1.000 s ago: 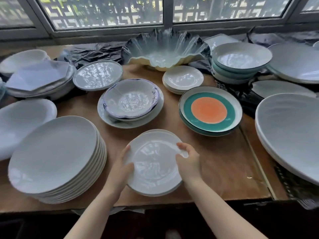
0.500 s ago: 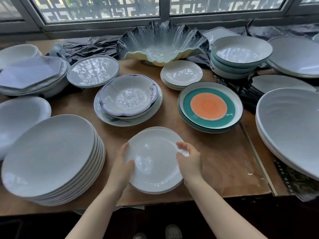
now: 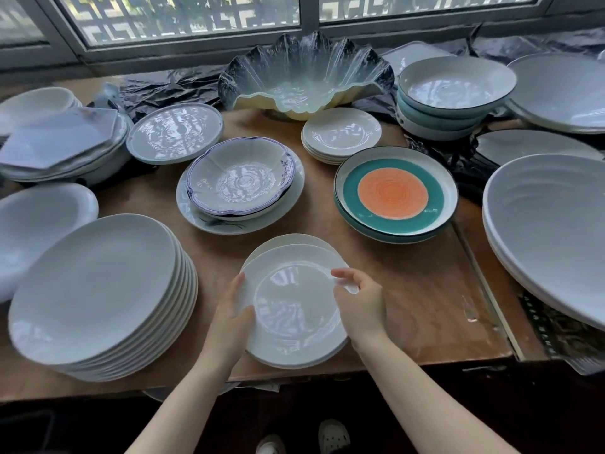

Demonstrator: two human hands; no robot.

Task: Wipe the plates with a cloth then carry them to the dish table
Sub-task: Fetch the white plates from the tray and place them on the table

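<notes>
Plates in hand: small stack of round glossy white plates sits near the front edge of the brown wooden table.
Left hand: left hand grasps the stack's left rim, thumb on top.
Right hand: right hand grasps the right rim, thumb over the top plate's edge.
Left neighbour: tall stack of large pale grey dinner plates stands just beside the held stack.
Behind: blue-rimmed scalloped white bowl rests on a wide white plate; to its right, teal plate with an orange centre.
Farther back: dark-edged shell-shaped glass bowl, small stack of white side plates, stacked teal-sided bowls.
Right side: large ribbed white platters near the table's right edge.
Below: pair of white shoes on the dark floor.
</notes>
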